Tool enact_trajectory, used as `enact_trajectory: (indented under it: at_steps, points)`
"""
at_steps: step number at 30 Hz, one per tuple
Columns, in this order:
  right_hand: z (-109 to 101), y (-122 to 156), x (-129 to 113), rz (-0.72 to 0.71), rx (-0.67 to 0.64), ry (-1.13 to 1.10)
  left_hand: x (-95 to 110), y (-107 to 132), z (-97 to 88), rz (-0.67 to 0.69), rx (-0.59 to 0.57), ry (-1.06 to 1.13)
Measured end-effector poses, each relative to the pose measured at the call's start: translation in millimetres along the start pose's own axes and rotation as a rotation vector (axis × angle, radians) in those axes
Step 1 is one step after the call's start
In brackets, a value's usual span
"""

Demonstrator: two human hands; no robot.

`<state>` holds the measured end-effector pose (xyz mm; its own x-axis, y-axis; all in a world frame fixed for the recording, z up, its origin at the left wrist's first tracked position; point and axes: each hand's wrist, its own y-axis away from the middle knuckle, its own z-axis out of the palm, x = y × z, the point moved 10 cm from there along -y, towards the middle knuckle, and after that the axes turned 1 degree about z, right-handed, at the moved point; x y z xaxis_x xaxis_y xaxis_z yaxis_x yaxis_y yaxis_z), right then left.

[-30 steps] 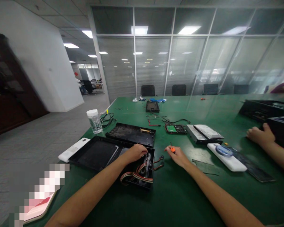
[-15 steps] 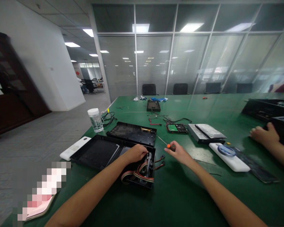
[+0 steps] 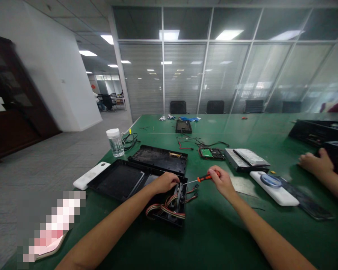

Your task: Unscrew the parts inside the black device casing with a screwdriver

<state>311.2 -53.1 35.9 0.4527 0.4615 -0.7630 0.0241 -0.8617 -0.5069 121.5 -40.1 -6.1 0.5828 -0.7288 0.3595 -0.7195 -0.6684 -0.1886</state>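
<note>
My right hand (image 3: pixel 221 182) is wrapped round the orange and black handle of a screwdriver (image 3: pixel 206 177). Its shaft points left, with the tip at the right end of an open black case (image 3: pixel 115 178). Inside that end of the case, my left hand (image 3: pixel 166 182) has its fingers curled and pinched near a metal part (image 3: pixel 179 198). Whatever those fingers hold, if anything, is hidden. Striped ribbon cables (image 3: pixel 163 210) loop in front of the metal part, and short leads stick out over the case's right edge. A second black shell (image 3: pixel 157 158) lies just behind.
A green circuit board (image 3: pixel 210 153) and a silver box-like drive (image 3: pixel 245 158) lie right of centre. A white device (image 3: pixel 274 189) with a round lens-like part is nearer. A water bottle (image 3: pixel 115 143) stands at the left edge. Another person's hand (image 3: pixel 317 163) rests by a black casing.
My right hand has turned the screwdriver from pointing up and away to pointing left, its tip now at the case. My left hand stays about where it was.
</note>
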Motion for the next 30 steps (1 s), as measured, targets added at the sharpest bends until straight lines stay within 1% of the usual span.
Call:
enact_trajectory:
  at_steps: [2, 5, 10, 15, 18, 21, 24, 26, 30]
  points:
    - [4.2, 3.1, -5.1, -0.04, 0.021, 0.042, 3.5, -0.8, 3.7, 0.032, -0.023, 0.044]
    - [10.2, 4.5, -6.8, -0.06, 0.014, 0.105, 8.0, -1.5, 6.2, 0.067, -0.044, 0.105]
    - [11.8, 4.1, -5.8, -0.069, -0.002, 0.157, 8.1, -1.5, 5.6, 0.051, -0.05, 0.136]
    - [9.7, 5.4, -12.0, -0.103, 0.005, 0.206, 7.7, -1.1, 4.2, 0.028, -0.036, 0.118]
    - [13.6, 5.6, -21.4, -0.133, -0.043, 0.277, 8.4, -1.2, 3.8, 0.017, -0.038, 0.115]
    - [19.3, 5.2, -36.6, -0.185, -0.096, 0.349, 9.4, -1.0, 3.0, 0.013, -0.039, 0.115]
    - [22.3, 4.2, -46.9, -0.217, -0.114, 0.387, 11.1, -0.5, 1.9, 0.028, -0.032, 0.113]
    - [22.1, 3.9, -46.5, -0.212, -0.109, 0.384, 11.7, -0.3, 1.3, 0.036, -0.024, 0.105]
    - [19.2, 5.7, -36.9, -0.19, -0.096, 0.357, 11.9, -0.3, 1.9, 0.048, -0.026, 0.083]
